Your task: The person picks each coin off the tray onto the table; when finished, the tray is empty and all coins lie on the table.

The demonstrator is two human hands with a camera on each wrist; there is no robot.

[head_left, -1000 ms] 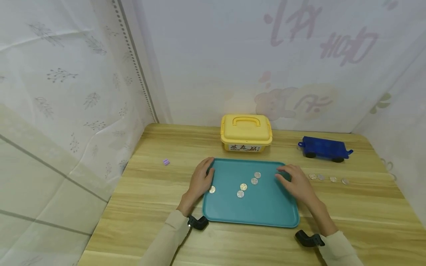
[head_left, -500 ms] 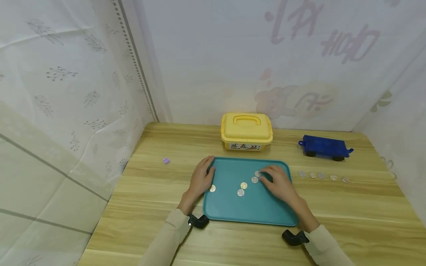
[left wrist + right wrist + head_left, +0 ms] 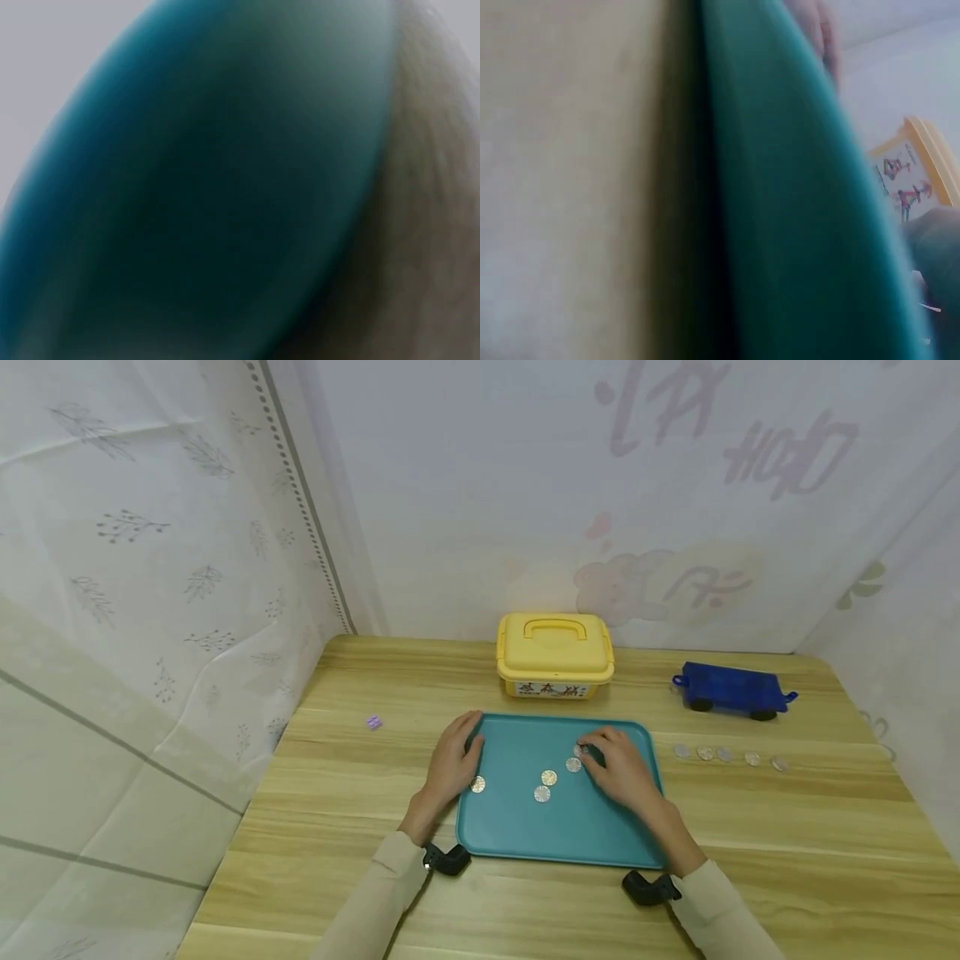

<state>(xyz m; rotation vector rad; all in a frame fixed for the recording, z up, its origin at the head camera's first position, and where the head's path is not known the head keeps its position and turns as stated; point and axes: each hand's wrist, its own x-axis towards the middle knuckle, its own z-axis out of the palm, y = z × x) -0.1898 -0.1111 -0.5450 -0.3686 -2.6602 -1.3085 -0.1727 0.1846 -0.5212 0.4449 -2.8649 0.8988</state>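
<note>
A teal tray (image 3: 600, 827) lies on the wooden table with several coins on it. My left hand (image 3: 450, 767) holds the tray's left rim, thumb inside and fingers along the outside. Close to that thumb is a gold-coloured coin (image 3: 477, 784). My right hand (image 3: 618, 770) reaches over the right part of the tray, its thumb and fingertips pinching a silver coin (image 3: 577, 749). Just below it lies another silver coin (image 3: 573, 765). A gold coin (image 3: 549, 777) and a silver coin (image 3: 542, 793) sit near the middle. The left wrist view is blurred.
Behind the tray stands a lidded yellow box (image 3: 555, 652) with a handle. At the back right is a blue toy wagon (image 3: 731, 689). A row of several coins (image 3: 723, 754) lies right of the tray. On the left is a small purple brick (image 3: 373, 722).
My right hand has moved left from the tray's right edge to the upper silver coin, its fingertips closing on it. My left hand has stayed in place.
</note>
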